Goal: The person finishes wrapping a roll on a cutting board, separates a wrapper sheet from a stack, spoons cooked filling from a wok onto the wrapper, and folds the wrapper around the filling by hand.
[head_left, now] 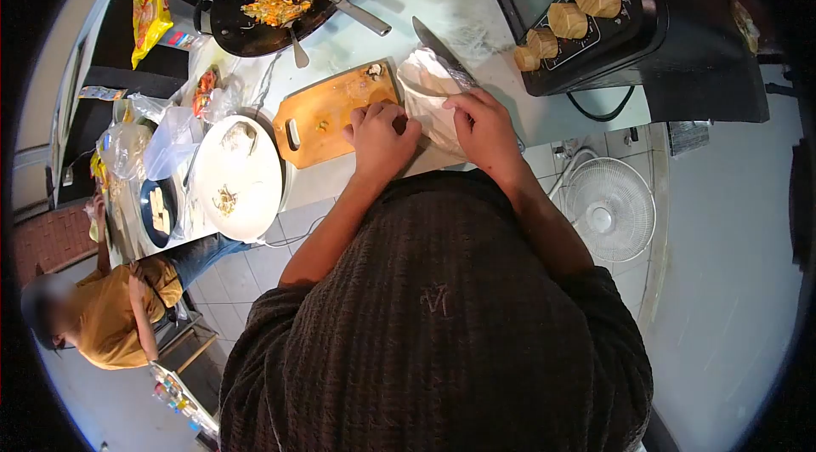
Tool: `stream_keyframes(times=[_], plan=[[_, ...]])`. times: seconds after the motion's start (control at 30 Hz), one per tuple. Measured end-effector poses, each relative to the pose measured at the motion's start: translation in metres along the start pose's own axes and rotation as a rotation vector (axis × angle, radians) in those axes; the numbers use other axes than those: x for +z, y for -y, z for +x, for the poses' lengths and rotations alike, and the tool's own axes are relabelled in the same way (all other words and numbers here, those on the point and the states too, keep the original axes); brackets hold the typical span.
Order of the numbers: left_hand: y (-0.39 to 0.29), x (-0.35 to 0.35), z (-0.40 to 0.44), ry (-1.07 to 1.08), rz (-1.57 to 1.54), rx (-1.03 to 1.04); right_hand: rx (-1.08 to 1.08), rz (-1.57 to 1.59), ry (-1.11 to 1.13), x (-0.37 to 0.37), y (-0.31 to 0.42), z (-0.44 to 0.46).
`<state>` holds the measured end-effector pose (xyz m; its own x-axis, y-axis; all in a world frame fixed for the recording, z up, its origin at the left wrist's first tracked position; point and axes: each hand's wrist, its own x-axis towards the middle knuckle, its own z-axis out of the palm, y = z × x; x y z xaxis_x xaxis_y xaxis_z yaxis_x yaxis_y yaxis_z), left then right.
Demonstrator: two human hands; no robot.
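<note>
My left hand (384, 142) is over the right end of a wooden cutting board (319, 103), its fingers curled; what they hold, if anything, is hidden. My right hand (486, 130) has thumb and index finger closed at the edge of a crumpled whitish sheet (429, 82), which could be cloth or thin wrapper. The sheet lies between my hands, right of the board. A knife (435, 42) rests at its upper right, handle toward my right hand. Small food bits (323, 125) and a darker piece (375, 71) sit on the board.
A black wok (234, 5) with shredded vegetables and a spatula (361, 17) stands at the back. A black oven (633, 35) is right. Left are a large white plate (246, 201) and a dark plate (151, 227). A seated person (119, 316) is lower left; a fan (608, 210) stands right.
</note>
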<state>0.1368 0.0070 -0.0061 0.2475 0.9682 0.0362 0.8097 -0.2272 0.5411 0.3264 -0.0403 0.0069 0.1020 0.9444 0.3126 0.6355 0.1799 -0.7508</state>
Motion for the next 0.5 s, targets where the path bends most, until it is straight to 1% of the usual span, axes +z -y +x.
stream_keyframes(times=[0.07,0.27,0.5], plan=[[-0.001,-0.003,0.000,0.031,-0.010,-0.020,0.005,0.002,-0.049,-0.003,0.003,0.001],[-0.002,-0.006,-0.001,0.076,-0.055,-0.051,0.059,0.006,-0.046,-0.010,0.013,0.003],[0.001,-0.004,0.002,0.069,-0.054,-0.031,0.037,-0.043,-0.116,-0.012,-0.002,0.008]])
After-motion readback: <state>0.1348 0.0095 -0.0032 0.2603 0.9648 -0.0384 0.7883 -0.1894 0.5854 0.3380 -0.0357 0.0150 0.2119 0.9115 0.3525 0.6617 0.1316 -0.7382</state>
